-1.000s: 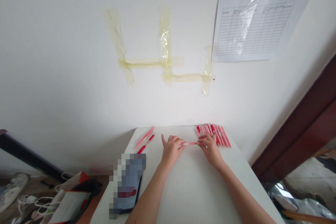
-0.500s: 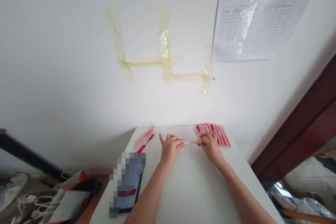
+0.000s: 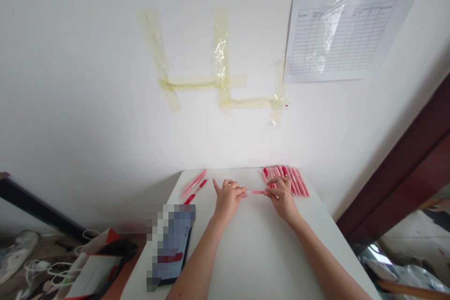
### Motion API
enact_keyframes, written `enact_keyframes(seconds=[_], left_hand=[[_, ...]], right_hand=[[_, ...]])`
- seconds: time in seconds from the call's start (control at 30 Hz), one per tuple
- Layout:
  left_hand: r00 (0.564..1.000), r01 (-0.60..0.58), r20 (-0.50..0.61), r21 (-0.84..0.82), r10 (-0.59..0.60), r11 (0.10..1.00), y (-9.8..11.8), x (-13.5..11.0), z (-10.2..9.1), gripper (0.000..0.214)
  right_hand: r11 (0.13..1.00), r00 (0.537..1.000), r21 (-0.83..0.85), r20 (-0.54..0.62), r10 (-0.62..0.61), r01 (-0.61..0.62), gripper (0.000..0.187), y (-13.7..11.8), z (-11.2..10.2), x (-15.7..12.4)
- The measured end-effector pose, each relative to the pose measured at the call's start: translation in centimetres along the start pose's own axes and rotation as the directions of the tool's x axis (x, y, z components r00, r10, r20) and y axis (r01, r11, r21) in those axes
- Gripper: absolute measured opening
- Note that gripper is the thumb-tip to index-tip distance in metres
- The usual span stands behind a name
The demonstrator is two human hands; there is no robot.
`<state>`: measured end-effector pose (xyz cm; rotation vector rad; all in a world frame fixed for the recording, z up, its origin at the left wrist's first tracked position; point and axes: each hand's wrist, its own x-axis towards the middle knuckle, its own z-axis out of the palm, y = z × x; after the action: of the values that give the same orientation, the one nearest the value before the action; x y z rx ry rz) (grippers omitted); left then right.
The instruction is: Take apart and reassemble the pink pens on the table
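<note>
A pink pen [image 3: 256,192] is held level between my two hands over the white table [image 3: 256,248]. My left hand [image 3: 228,199] pinches its left end with fingers closed. My right hand [image 3: 281,197] grips its right end, fingers curled. Just behind my right hand lies a row of several pink and red pens [image 3: 291,179] side by side. At the table's far left lie two pink pens [image 3: 193,183] and a red pen [image 3: 195,192].
A tablet [image 3: 170,248] rests on the table's left front edge. The wall behind carries yellowed tape strips [image 3: 221,65] and a printed table sheet [image 3: 341,37]. Bags and cables [image 3: 87,262] lie on the floor at left; a dark wooden frame [image 3: 404,173] stands at right.
Both hands have shifted only slightly, still holding the same pink pen between them. Nothing else has moved.
</note>
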<state>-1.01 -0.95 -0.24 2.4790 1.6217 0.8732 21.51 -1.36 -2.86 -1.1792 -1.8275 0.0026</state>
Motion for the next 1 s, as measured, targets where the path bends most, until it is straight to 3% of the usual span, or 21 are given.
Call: enact_keyframes(seconds=[0.23,0.4,0.57,0.87,1.0], left_hand=[[0.999,0.035,-0.028,-0.024,-0.036,0.999,-0.02,0.03,0.29,0.013],[0.995,0.068,-0.069,-0.014,-0.069,0.998,-0.19,0.14,0.1,0.012],[0.996,0.053,-0.067,-0.026,-0.054,0.998,0.05,0.18,0.02,0.011],[0.998,0.046,-0.029,-0.028,-0.047,0.999,0.06,0.03,0.26,0.012],[0.997,0.059,-0.057,-0.016,-0.06,0.998,-0.05,0.09,0.21,0.012]], right_hand=[[0.998,1.0,-0.059,-0.008,-0.002,0.001,0.013,0.07,-0.38,0.14],[0.991,0.998,-0.124,0.028,0.05,-0.046,0.02,-0.05,-0.6,0.03],[0.995,0.996,-0.088,0.067,0.051,-0.045,0.029,-0.2,-0.46,-0.07],[0.995,0.999,-0.091,-0.006,0.04,-0.04,0.012,0.49,-0.18,-0.04],[0.986,0.997,-0.149,0.023,0.079,-0.075,0.023,0.42,-0.54,-0.06]])
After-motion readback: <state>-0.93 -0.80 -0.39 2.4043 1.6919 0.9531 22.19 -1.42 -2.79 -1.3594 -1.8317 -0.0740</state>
